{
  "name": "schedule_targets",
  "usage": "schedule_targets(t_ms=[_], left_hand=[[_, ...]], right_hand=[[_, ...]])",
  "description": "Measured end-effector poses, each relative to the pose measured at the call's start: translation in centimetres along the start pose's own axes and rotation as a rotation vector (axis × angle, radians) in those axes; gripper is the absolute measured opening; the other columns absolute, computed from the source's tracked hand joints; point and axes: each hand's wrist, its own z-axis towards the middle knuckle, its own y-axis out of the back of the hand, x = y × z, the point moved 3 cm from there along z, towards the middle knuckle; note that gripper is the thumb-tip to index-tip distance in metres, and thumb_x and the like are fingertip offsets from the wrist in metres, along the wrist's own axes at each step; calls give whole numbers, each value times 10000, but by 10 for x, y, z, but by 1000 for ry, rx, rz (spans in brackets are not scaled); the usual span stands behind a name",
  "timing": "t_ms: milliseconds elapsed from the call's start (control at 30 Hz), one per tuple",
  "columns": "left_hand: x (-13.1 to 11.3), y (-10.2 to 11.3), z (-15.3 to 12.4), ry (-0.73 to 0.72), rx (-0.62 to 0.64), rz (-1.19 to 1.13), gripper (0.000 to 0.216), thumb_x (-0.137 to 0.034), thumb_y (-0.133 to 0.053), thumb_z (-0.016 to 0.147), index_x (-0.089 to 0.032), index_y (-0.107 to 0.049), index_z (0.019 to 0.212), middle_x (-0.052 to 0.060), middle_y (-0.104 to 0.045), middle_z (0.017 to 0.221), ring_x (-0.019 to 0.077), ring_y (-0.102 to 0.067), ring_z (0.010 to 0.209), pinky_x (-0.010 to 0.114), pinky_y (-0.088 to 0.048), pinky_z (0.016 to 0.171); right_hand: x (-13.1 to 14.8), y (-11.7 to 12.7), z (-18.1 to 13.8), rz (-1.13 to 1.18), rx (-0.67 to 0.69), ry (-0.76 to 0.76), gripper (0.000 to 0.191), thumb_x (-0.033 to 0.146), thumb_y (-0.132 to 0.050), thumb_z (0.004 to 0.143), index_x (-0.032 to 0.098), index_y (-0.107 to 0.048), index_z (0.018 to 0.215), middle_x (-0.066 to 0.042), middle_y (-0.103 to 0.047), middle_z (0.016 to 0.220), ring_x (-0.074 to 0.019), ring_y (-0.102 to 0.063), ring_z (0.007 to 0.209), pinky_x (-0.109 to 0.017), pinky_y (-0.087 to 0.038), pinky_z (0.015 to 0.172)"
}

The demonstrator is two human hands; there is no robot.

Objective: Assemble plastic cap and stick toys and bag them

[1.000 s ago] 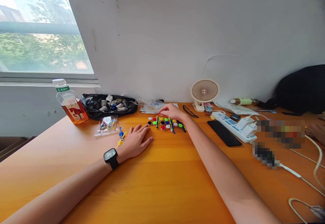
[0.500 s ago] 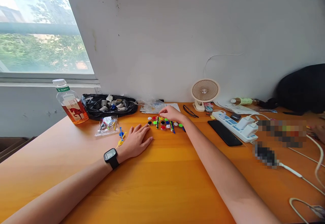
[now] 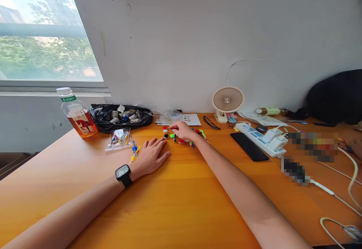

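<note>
My left hand (image 3: 152, 155) lies flat on the table with its fingers spread, beside a small blue and yellow plastic piece (image 3: 135, 149). Over a cluster of small coloured discs and sticks, my right hand (image 3: 182, 130) reaches in with its fingers pinched; whatever they hold is too small to make out. A black disc (image 3: 166, 136) and a red-and-white disc (image 3: 165, 129) lie left of its fingertips. Coloured sticks (image 3: 204, 135) show to the right of its wrist. Part of the cluster is hidden under this hand.
Behind my left hand are a clear bag of small parts (image 3: 118, 139), a black plastic bag of grey fittings (image 3: 96, 122) and a drink bottle (image 3: 80, 119). A fan (image 3: 227, 100), glasses (image 3: 211, 123), a black phone-like slab (image 3: 249, 146) and a power strip (image 3: 254, 138) stand rightward.
My right hand has shifted slightly left and nearer over the cluster, uncovering sticks on its right. My left hand stays flat in place.
</note>
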Motion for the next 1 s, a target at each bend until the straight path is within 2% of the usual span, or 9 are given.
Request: schedule_targets(t_ms=[100,267,367,500,633,700,833,933,1000], left_hand=[[1,-1,-1,33,-34,-11,556,-570,-469,1048,-243,-482,1497,158,-401,1654,373,-383,1506,624,-304,1227],[3,-2,-3,60,-105,-45,835,-571,-530,1022,-238,-125,1672,197,-197,1730,390,-261,1572,595,-315,1234],[4,-3,-3,64,-105,-42,841,-571,-524,1026,-236,-106,1674,204,-191,1731,398,-266,1569,603,-321,1229],[5,-3,-3,57,-94,-49,825,-571,-533,1022,-231,-145,1666,195,-275,1703,392,-273,1567,602,-327,1230],[-1,4,-2,2,-96,-67,753,-545,-552,1020,-246,-245,1639,165,-381,1651,364,-336,1534,577,-344,1235],[-7,11,-3,-33,-90,-98,746,-552,-582,1004,-264,-286,1626,151,-383,1654,357,-363,1516,565,-377,1219],[-26,26,-6,-225,-34,-152,760,-563,-651,960,-293,-358,1608,119,-324,1699,350,-345,1528,545,-378,1234],[-40,30,-10,-381,-61,-141,652,-516,-666,955,-278,-478,1532,109,-417,1648,341,-406,1485,538,-384,1234],[-46,28,-13,-438,-104,-126,459,-464,-644,975,-272,-610,1390,110,-528,1551,326,-511,1387,524,-442,1180]], right_hand=[[4,-1,-1,15,22,15,335,46,-569,903,169,-843,1051,-85,-802,1141,-183,-734,983,-231,-556,866],[4,2,0,143,104,-10,321,56,-582,862,165,-857,988,-66,-824,958,-158,-736,809,-207,-565,732],[2,8,-1,229,152,-47,309,40,-598,797,162,-860,905,-64,-826,909,-167,-753,846,-184,-551,722],[2,17,-7,368,307,-115,289,68,-587,728,163,-848,807,-57,-821,834,-176,-769,849,-175,-551,694],[3,23,-15,404,503,-161,265,98,-580,669,158,-830,733,-52,-798,736,-154,-734,681,-201,-557,644],[5,27,-18,380,565,-156,253,100,-586,651,153,-826,712,-44,-788,702,-141,-723,654,-204,-564,672],[11,38,-27,304,716,-183,220,114,-621,645,149,-826,716,-52,-810,766,-148,-747,693,-214,-584,720],[18,43,-37,257,836,-252,166,106,-651,633,140,-806,678,-60,-806,750,-156,-747,660,-230,-596,711],[25,44,-41,221,889,-286,154,88,-658,615,137,-798,658,-60,-800,728,-158,-742,636,-232,-597,700]])
